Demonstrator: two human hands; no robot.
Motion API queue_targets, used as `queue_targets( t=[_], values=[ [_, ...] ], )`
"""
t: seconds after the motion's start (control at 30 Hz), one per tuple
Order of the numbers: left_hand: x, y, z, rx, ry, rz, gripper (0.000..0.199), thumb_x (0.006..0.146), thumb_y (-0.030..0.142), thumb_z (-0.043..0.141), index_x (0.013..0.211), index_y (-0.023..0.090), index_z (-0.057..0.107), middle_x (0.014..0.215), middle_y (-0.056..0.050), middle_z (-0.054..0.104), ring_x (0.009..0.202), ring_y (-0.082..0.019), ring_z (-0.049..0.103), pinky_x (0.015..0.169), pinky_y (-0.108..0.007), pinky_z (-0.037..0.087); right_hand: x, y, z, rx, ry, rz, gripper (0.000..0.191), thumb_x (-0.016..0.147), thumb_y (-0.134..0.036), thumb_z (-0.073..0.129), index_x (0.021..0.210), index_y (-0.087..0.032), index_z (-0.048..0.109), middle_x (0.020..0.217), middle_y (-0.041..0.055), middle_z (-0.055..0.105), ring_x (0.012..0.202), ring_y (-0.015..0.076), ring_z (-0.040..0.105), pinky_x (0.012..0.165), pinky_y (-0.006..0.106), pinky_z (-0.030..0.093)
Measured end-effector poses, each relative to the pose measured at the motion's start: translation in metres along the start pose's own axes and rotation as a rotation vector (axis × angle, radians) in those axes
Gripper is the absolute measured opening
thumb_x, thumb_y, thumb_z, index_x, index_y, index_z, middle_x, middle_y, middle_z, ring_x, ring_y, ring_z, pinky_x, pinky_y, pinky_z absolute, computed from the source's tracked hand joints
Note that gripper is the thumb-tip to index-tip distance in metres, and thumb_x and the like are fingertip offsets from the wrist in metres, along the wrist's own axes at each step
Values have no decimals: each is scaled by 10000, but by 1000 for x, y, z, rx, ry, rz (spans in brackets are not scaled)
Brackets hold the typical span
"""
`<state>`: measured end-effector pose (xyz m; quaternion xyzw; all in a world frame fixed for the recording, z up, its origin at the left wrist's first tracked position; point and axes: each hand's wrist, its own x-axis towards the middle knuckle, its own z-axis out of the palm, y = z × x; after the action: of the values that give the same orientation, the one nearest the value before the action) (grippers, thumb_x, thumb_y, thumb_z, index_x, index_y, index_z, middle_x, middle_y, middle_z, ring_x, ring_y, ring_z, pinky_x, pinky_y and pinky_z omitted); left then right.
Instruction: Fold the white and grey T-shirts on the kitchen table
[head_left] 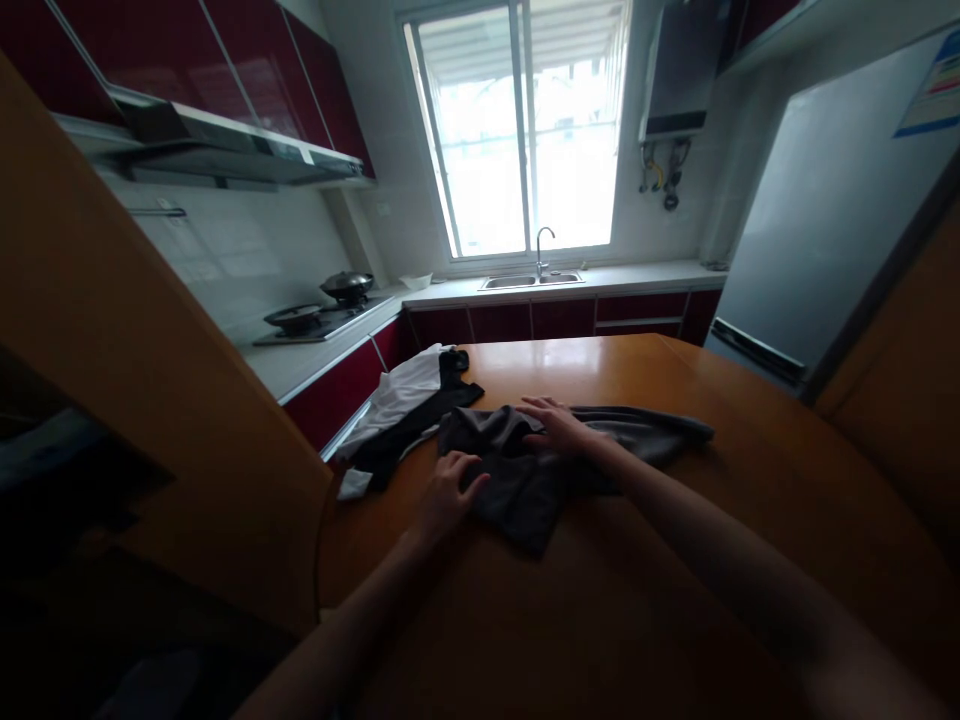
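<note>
A dark grey garment (525, 490) lies rumpled on the wooden table (600, 365), one narrow part stretching to the right. My left hand (450, 490) is at its left edge, thumb and fingers apart, with nothing visibly gripped. Over the upper middle of the cloth rests my right hand (555, 422), its fingers spread and touching the fabric. To the left, black and white clothing (409, 400) lies loosely across the table's edge.
Beyond the table runs a counter (450, 290) with a sink (532, 281) under the window. Pans (349, 285) stand on the stove at left. A fridge (817, 220) is at right, and a wooden panel (187, 380) rises close on the left.
</note>
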<state>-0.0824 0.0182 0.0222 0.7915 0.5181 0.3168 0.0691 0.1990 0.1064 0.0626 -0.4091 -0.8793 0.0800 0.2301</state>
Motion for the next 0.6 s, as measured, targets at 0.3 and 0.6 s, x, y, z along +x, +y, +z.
queue_targets(
  t=[0.3, 0.6],
  values=[
    [-9, -1, 11, 115, -164, 57, 441, 884, 434, 685, 1302, 298, 652, 1337, -85, 632, 1227, -323, 567, 1027, -489, 451, 35, 0, 14, -182, -144, 238, 292, 899, -148, 536, 1114, -196, 727, 1160, 150, 717, 1090, 291, 663, 923, 357, 463],
    [-4, -11, 12, 29, -141, 106, 325, 928, 293, 576, 1229, 311, 697, 1325, -57, 658, 1184, -286, 632, 1019, -474, 493, -19, 95, -55, -317, -86, 569, 311, 899, -131, 484, 1077, -176, 735, 1148, 178, 711, 1056, 281, 673, 886, 354, 476]
  ],
)
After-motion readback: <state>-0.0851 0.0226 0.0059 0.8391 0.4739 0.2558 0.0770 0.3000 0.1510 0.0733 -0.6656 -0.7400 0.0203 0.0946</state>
